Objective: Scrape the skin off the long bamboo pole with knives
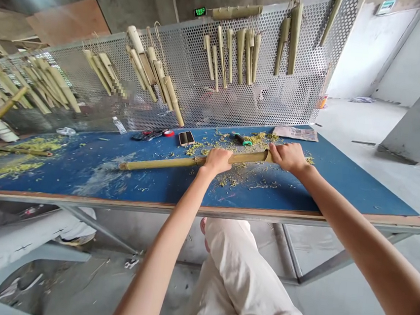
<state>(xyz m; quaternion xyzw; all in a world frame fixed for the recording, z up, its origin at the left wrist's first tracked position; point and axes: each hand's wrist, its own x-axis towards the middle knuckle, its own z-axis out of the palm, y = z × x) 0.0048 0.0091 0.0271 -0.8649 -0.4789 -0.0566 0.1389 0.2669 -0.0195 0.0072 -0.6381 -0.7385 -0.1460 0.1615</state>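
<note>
A long bamboo pole (165,163) lies slanted over the blue tabletop, its far left end low near the surface. My left hand (218,161) is wrapped round the pole near its middle, just right of a node. At the right end, my right hand (289,156) is closed on the pole by its open, cut mouth; part of its fingers is hidden. Beyond the pole lies a tool with a black and green handle (242,140) among yellow-green shavings (230,179).
The blue table (356,186) also holds a phone (186,138), red tape (168,133), a plastic bottle (118,125) and a flat paper piece (296,133). Bamboo pieces (239,56) hang on a perforated metal panel (189,66). Another person's leg (19,243) and a bamboo pole (1,112) are at left.
</note>
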